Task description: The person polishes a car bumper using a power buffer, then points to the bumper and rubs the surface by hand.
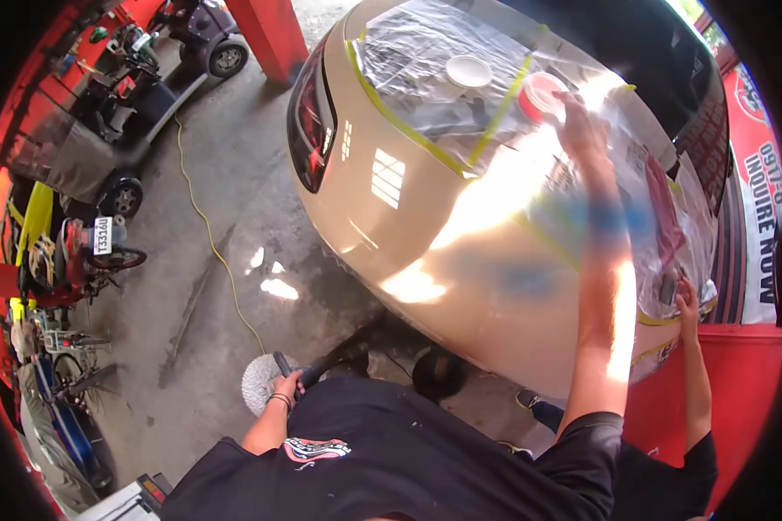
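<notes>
My left hand (pixel 288 387) is wrapped round the black handle of a polishing machine (pixel 320 368), whose round white fluffy pad (pixel 257 382) hangs low over the floor. My right hand (pixel 579 130) reaches far up over the beige car body (pixel 460 260) and has its fingers on the edge of a red-and-white round container (pixel 543 93). A white round lid or tub (pixel 468 71) lies to the left of it. Both rest on clear plastic film (pixel 417 52) edged with yellow-green tape (pixel 500 113).
At the right, a co-worker's hand (pixel 687 300) touches the film's lower edge. A yellow cord (pixel 202 213) runs across the concrete floor (pixel 169 286). Motorbikes, a bicycle (pixel 69 369) and a small cart (pixel 78 156) line the left. A red post (pixel 269 39) stands behind the car.
</notes>
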`<state>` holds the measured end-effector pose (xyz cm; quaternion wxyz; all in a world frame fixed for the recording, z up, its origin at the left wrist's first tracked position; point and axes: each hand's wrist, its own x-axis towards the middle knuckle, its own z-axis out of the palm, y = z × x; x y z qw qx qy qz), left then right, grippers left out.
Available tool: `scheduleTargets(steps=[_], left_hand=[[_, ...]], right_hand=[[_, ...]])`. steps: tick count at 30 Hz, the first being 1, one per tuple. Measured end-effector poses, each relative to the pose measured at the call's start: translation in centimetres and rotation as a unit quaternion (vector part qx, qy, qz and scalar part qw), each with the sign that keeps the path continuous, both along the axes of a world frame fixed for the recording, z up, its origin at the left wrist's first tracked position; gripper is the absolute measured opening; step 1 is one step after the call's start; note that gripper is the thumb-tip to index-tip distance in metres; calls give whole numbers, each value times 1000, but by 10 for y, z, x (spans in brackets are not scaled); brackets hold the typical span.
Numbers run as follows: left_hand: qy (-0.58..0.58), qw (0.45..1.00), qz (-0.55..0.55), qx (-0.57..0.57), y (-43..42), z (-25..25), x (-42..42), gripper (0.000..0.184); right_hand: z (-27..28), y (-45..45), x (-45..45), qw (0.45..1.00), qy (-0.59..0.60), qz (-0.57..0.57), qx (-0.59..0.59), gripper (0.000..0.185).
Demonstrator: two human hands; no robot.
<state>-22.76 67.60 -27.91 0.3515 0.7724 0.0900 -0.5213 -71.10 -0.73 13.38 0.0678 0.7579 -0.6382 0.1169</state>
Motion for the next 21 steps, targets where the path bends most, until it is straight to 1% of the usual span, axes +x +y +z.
scheduleTargets(steps=[1,3,4,5,6,7,8,9,10,11,12,13,14,15,16,17,21], left_hand=[[12,1000,-8,10,-8,-1,12,26],[26,999,-15,28,-22,-4,29,27],[37,999,-10,17,-26,-7,36,27],[43,999,1,6,-28,-9,46,28],[62,998,19,27,-35,-9,53,28],[78,995,41,51,-38,-4,57,29],[71,994,56,68,-37,6,61,29],[68,995,55,56,-45,13,60,29],[72,996,38,38,-59,11,57,29],[86,995,6,42,-64,12,59,29],[91,995,5,46,-58,0,66,29],[96,994,-1,49,-62,-10,67,29],[86,994,-33,62,-70,-11,68,28],[71,993,-62,76,-74,-8,72,28],[65,993,-66,75,-76,-16,75,28],[56,994,-62,74,-75,-22,80,28],[87,985,-125,85,-73,-29,103,33]], right_hand=[[-4,-20,5,1000,5,-5,8,62],[-12,-51,6,994,65,-22,83,60],[-26,-73,1,993,63,-19,97,57],[-62,-129,-25,984,-1,2,178,54],[-74,-148,-45,971,-51,58,225,51],[-83,-158,-39,949,-103,115,275,48],[-81,-152,-20,945,-131,146,262,48],[-77,-142,-18,943,-156,163,244,47],[-84,-151,-25,962,-85,175,192,43],[-99,-163,-21,967,-48,160,191,34],[-95,-164,-17,959,44,254,119,20],[-76,-133,-1,968,44,237,77,13],[-77,-147,2,963,169,130,163,19],[-63,-217,-34,854,265,248,373,35],[-67,-191,-20,905,235,150,322,38],[-67,-151,-6,940,187,77,275,41],[-51,-94,19,975,87,-41,200,57]])
